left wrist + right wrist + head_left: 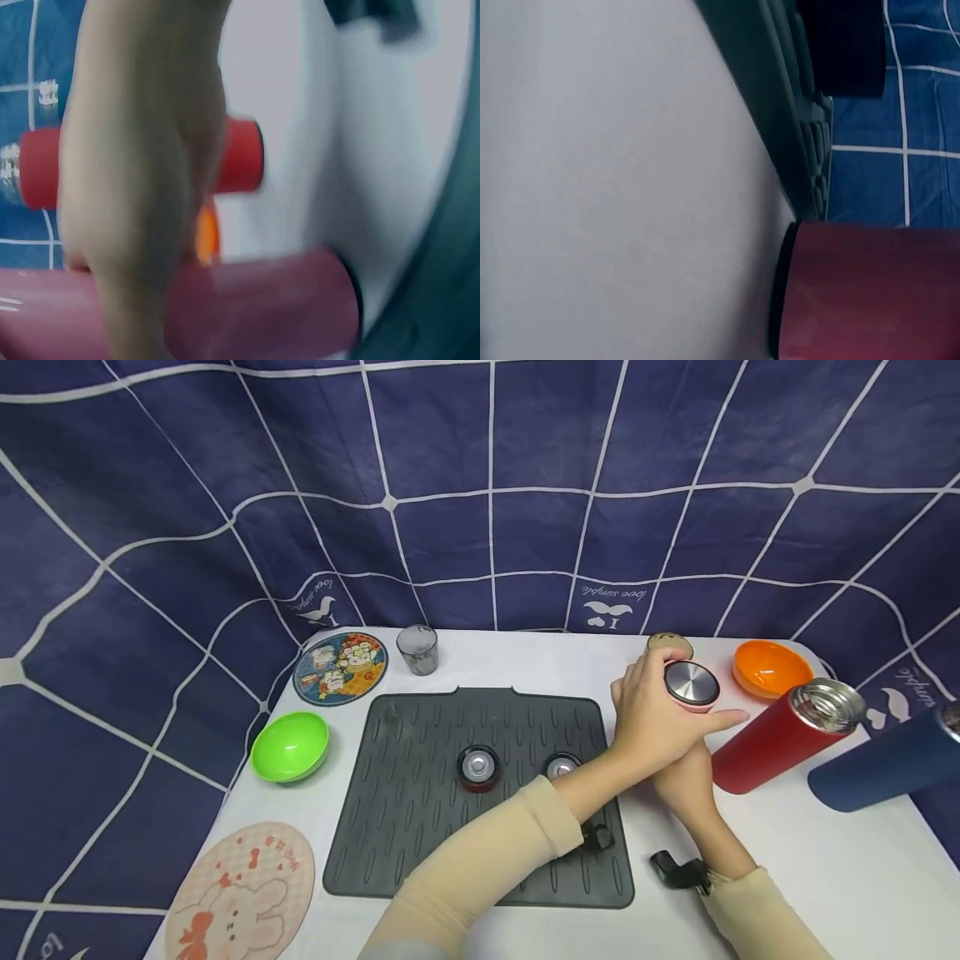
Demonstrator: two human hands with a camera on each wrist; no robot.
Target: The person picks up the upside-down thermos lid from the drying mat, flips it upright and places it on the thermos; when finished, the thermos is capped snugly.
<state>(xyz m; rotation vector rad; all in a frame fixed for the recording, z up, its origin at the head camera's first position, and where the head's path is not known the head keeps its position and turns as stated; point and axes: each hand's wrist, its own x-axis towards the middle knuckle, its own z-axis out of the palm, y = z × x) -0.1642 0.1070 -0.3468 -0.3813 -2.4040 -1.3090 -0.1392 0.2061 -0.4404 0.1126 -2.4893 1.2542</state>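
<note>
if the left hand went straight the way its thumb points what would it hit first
Likely the red bottle, to the right of the left hand, though depth is unclear in the head view.

The head view is bright and clear, while both wrist views look dim, the left smeared by blur.

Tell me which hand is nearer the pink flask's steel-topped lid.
Left: the left hand curls around the steel-topped lid, while the right hand grips the pink flask lower down.
</note>
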